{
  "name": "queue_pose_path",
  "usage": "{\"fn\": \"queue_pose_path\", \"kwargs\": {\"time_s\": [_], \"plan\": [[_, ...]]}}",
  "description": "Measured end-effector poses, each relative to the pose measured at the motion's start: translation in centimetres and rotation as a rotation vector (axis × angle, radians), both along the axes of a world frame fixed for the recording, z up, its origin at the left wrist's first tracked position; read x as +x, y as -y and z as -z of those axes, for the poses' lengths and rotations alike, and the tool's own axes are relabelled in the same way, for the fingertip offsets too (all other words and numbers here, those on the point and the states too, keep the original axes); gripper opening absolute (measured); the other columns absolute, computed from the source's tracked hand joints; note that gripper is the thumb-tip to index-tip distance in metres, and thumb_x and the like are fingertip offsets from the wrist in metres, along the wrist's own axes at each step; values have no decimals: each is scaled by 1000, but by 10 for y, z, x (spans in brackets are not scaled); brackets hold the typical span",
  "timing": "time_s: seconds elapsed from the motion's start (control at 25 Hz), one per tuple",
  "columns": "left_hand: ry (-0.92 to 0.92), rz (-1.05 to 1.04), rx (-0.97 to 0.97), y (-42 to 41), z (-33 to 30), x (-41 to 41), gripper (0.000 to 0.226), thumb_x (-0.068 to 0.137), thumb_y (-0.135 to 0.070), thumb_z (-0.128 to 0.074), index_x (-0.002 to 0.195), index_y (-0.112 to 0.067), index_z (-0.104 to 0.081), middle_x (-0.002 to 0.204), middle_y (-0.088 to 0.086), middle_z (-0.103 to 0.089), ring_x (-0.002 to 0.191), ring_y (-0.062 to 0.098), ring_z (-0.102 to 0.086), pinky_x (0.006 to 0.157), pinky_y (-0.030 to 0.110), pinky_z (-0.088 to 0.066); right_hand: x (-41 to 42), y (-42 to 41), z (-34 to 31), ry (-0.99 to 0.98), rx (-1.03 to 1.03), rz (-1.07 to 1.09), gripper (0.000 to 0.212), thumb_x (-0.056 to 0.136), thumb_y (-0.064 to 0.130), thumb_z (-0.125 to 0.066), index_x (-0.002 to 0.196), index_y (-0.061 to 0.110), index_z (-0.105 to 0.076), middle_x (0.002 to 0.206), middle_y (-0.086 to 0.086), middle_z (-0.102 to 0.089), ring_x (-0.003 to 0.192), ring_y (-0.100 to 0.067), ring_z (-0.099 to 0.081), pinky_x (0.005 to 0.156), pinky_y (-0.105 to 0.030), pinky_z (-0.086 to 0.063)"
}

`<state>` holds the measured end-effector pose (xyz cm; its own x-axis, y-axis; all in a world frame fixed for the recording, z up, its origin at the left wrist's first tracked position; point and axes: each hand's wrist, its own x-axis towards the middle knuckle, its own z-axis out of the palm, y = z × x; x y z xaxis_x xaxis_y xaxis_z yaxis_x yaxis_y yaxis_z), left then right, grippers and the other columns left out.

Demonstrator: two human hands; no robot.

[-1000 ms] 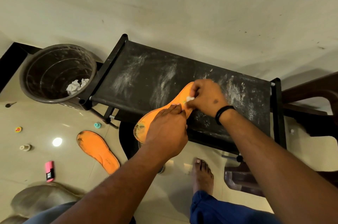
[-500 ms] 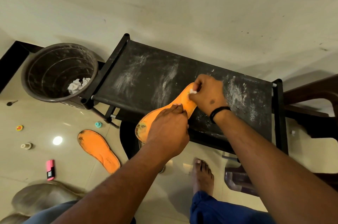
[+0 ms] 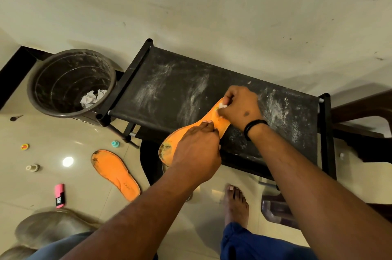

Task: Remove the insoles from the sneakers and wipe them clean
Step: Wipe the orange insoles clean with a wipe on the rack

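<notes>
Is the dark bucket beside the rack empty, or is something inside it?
Not empty: crumpled white paper lies at the bottom of the bucket.

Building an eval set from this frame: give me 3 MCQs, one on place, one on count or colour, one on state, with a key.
1. Where does the second insole lie?
A. on the floor, left of the rack
B. inside the bin
C. on the rack top

2. How many orange insoles are in view?
A. one
B. two
C. three

3. What is the right hand doing?
A. hanging idle at the side
B. pinching a small white wad against the held insole
C. resting flat on the wall

Key:
1 A: it lies flat on the tiled floor, below the bin and apart from the rack.
2 B: one on the floor, one held insole under the left hand at the rack's front edge.
3 B: the white wad shows between its curled fingers, on the orange surface.
</notes>
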<state>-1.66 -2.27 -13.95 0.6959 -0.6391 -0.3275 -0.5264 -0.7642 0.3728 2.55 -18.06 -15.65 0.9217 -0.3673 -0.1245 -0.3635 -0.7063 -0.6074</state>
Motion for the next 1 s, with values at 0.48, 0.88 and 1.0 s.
{"fn": "queue_pose_path", "kwargs": {"time_s": [0.48,0.88,1.0], "plan": [[15,21,24,0,2,2,43,103,-30,-42,142,-14,-48,157,6,-37,143,23,-37,113,36,-33,-2,13,12,198,-26,208,25,73,-4,-68,71,16,-52,66,7,-51,55,-3,-43,48,-7,-37],[-1,36,42,2,3,2,46,104,-30,-41,147,-14,-43,161,6,-30,147,23,-30,116,37,-30,5,23,18,162,-127,247,22,79,-4,-59,75,16,-51,69,-2,-55,57,-12,-47,55,-33,-48],[-5,33,41,-1,5,4,46,104,-31,-40,147,-14,-43,162,6,-29,147,23,-30,116,38,-30,1,21,8,161,-55,190,24,74,-4,-68,71,15,-54,66,6,-52,56,-4,-45,51,-11,-43]]}}
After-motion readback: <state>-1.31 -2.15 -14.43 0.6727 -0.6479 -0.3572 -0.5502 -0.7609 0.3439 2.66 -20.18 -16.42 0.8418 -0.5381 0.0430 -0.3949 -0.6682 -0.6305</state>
